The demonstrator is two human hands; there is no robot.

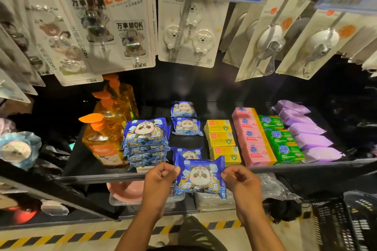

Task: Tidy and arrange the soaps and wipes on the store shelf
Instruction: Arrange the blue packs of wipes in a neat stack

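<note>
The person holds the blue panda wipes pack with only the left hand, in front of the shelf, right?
Wrong: in the head view the left hand and right hand each pinch a side of the blue panda wipes pack, in front of the shelf.

Black metal shelf [91, 178], front lip level. Left end: three clear pump bottles of amber liquid with orange caps [103, 142], upright, in a file running front to back. Just beside them: stack of blue panda-print wipe packs [145, 142], several high, edges uneven. Next lane: smaller blue panda-print packs [186, 126], two flat at the rear, one at the front, bare shelf between. Then four files, side by side: three yellow soap boxes [221, 140], four pink soap boxes [252, 138], three green soap packs [282, 140], five lilac soft packs [308, 134].
</note>
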